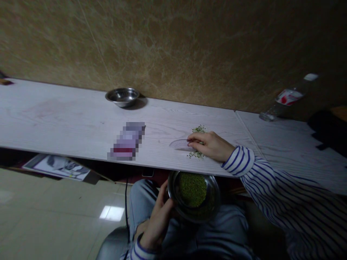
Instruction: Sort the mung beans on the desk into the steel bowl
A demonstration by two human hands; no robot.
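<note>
- Head view: the right hand (211, 144) pinches a clear, half-round plate (179, 144) between thumb and fingers, its flat edge near the tabletop (159, 115), a grip that seems to suit guiding it across the surface.
- Loose green bits (197, 154) lie on both sides of that hand.
- The left hand (159, 216) grips the near bowl (214, 211) by its left rim, probably to steady it over the lap, just below the table edge; green grains (193, 189) fill part of it.
- A second bowl (123, 97) stands by the wall, well apart from both hands.
</note>
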